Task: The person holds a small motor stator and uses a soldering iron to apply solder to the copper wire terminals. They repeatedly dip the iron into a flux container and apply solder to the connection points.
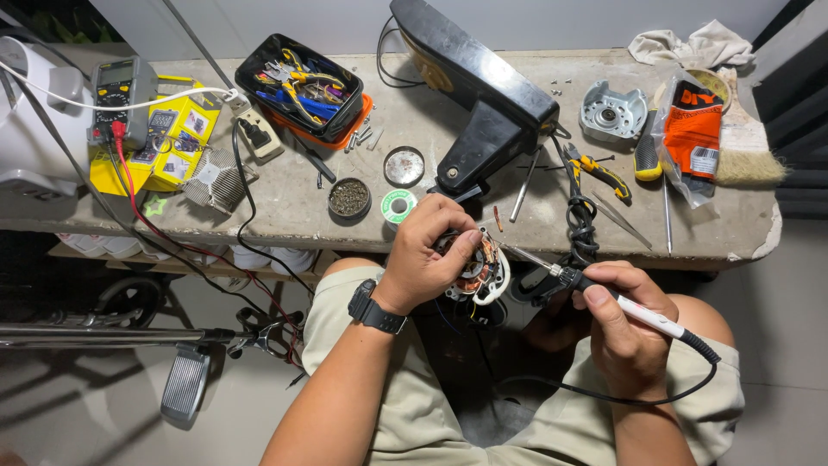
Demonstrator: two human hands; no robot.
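The motor stator [476, 266] sits in the left hand [427, 246] just before the workbench [293, 203] edge, above the person's lap, and the soldering iron [604, 298] in the right hand [625, 332] lies to its right, tip toward it. On the bench behind the left hand lie a solder spool [398, 206], a small tin [349, 198] to its left and a round lid [404, 166] behind, with the tool tray [302, 86] farther back left. The housing [483, 95] stands behind the stator, pliers [595, 173] to its right, and the multimeter [121, 103] at the far left.
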